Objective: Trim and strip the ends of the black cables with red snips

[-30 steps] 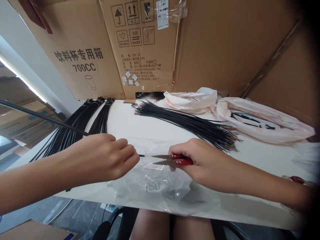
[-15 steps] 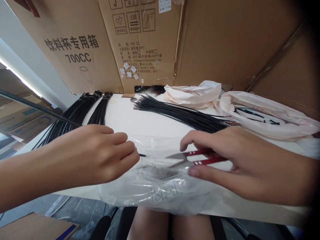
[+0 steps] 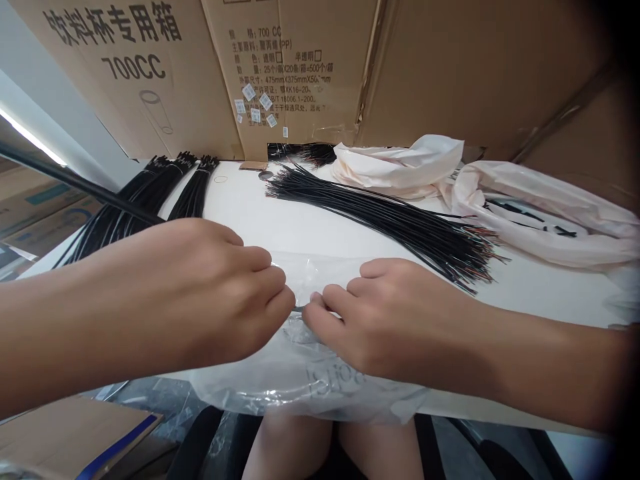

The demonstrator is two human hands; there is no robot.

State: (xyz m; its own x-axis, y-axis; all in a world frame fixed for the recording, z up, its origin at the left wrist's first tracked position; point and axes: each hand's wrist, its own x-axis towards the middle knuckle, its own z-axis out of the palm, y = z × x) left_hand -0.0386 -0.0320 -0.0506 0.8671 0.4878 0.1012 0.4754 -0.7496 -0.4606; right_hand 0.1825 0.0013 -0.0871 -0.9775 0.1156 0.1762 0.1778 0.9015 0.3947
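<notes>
My left hand point(image 3: 215, 293) is closed around a thin black cable point(image 3: 299, 309), a short piece of which shows beyond its fingers. Fingertips of my right hand point(image 3: 385, 317) pinch that same end, so the two hands almost meet. A thick-looking black length point(image 3: 85, 188) runs from the left edge to behind my left wrist; I cannot tell if it is the same cable. Under both hands lies a clear plastic bag point(image 3: 245, 390) with printed letters. The red-handled snips are out of sight, and whether my right palm hides them is unclear.
A loose bundle of black cables point(image 3: 370, 217) with bared coloured ends lies behind my right hand. More tied black bundles point(image 3: 195, 187) are at the left. Pale plastic bags point(image 3: 400, 167) sit at the back right, before large cardboard boxes point(image 3: 300, 80). The white table point(image 3: 235, 210) ends above my knees.
My right hand has moved left and closed on the cable end; the snips it held apart are no longer visible. My left hand shifted slightly right. The view has tilted down.
</notes>
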